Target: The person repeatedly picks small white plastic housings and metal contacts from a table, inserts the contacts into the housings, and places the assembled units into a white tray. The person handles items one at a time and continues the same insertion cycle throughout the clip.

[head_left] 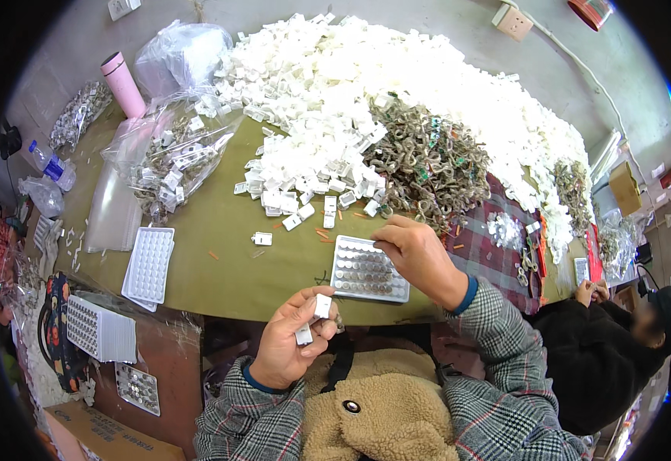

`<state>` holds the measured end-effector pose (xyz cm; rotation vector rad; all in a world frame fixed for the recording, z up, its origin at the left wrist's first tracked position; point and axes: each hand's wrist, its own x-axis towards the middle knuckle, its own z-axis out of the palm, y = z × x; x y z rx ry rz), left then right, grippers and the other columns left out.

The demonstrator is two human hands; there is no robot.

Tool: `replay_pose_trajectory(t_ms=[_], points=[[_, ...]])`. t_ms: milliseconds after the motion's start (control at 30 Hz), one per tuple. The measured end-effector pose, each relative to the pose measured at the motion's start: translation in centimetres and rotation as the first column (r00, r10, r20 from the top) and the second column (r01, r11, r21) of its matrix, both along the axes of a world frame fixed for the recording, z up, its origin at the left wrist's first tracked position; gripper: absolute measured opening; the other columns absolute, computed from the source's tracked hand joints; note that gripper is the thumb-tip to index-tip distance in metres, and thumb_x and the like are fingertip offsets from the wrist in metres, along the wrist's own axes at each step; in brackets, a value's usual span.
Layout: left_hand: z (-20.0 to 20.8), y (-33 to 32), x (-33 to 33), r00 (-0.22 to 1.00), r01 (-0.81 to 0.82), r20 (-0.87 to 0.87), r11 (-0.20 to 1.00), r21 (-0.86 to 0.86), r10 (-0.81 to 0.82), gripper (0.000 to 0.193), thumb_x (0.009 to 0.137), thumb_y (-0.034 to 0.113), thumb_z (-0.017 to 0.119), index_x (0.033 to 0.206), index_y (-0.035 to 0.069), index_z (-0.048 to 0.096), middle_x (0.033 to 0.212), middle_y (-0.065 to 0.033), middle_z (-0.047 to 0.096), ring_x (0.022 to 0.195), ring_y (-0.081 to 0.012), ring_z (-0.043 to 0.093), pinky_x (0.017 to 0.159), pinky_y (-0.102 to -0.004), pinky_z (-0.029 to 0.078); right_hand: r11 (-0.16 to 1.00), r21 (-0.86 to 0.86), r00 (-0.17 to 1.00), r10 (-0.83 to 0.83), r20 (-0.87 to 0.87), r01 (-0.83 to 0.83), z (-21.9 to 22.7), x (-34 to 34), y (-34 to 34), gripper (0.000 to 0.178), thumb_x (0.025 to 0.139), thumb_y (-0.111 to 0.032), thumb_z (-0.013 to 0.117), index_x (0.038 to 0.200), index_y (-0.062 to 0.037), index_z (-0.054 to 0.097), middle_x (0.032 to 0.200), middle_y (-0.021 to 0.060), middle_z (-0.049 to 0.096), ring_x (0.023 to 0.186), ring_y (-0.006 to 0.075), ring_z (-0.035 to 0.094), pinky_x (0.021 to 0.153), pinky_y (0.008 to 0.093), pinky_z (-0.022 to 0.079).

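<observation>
My left hand is closed around small white plastic cases, held just in front of the table edge. One white case stands up between thumb and fingers, and a second case shows lower in the palm. My right hand reaches over a white tray near the table edge. Rows of small round silvery discs sit in that tray. Thumb and forefinger of the right hand are pinched at the tray's upper part; whatever is between them is hidden. A loose white case lies left of the tray.
Behind the tray rises a large heap of white cases, with a tangle of grey-brown cords on it. White trays, a plastic bag and a pink bottle are leftward. Another person sits at the right.
</observation>
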<state>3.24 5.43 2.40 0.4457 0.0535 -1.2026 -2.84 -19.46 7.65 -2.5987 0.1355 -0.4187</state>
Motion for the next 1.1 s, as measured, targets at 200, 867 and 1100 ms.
replay_pose_trajectory(t_ms=[200, 867, 1100], points=[[-0.2, -0.3, 1.3, 0.996, 0.048, 0.072, 0.996, 0.076, -0.053, 0.018, 0.1, 0.013, 0.06, 0.114, 0.002, 0.06, 0.093, -0.0096, 0.063, 0.071, -0.0132, 0.062, 0.041, -0.0167, 0.037, 0.981, -0.12, 0.978, 0.135, -0.156, -0.155, -2.8, 6.8, 0.1, 0.009, 0.081, -0.009, 0.069, 0.081, 0.0008, 0.068, 0.082, 0.0166, 0.064, 0.074, 0.0366, 0.066, 0.066, 0.0445, 0.053], [-1.5, -0.6, 1.1, 0.99, -0.07, 0.127, 0.995, 0.065, 0.061, 0.024, 0.097, 0.011, 0.064, 0.115, -0.004, 0.059, 0.098, -0.0134, 0.065, 0.075, -0.0129, 0.063, 0.043, -0.0174, 0.042, 0.969, -0.11, 0.943, 0.243, 0.229, -0.222, -0.7, -0.1, -1.2, 0.024, 0.072, -0.001, 0.067, 0.096, -0.0042, 0.067, 0.091, 0.0099, 0.062, 0.082, 0.0308, 0.06, 0.072, 0.0407, 0.05], [-2.0, -1.1, 1.3, 0.996, -0.033, 0.087, 0.998, 0.055, 0.028, 0.025, 0.099, 0.014, 0.063, 0.115, -0.005, 0.059, 0.099, -0.0147, 0.065, 0.071, -0.0116, 0.061, 0.042, -0.017, 0.038, 0.798, -0.584, 0.975, 0.217, 0.047, -0.149, -3.1, 3.5, -6.6, 0.014, 0.072, -0.003, 0.064, 0.085, -0.0065, 0.065, 0.083, 0.0063, 0.055, 0.082, 0.0234, 0.056, 0.078, 0.0351, 0.044]])
